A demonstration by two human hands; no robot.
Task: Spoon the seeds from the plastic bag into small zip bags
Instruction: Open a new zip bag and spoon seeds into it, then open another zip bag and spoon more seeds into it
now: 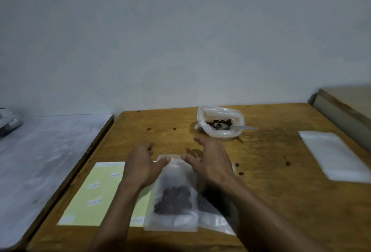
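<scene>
Zip bag (172, 197) lies flat on wooden table (281, 201), near edge, partly over yellow label sheet (90, 193). Left hand (142, 167) and right hand (210, 163) both loosely curled, thumb tips pressing the bag's top strip from either side; whether the seal is closed, cannot tell. Judged: light, limp, slick film; seeds (173, 201) shift inside, so grip at the stiffer zip strip. Frosted, translucent, dark seed cluster low in it. Second filled bag (212, 215) just beside. Plastic bag (219, 121) with spoon (246, 127) further back, right; stack of empty bags (333, 155) far right
</scene>
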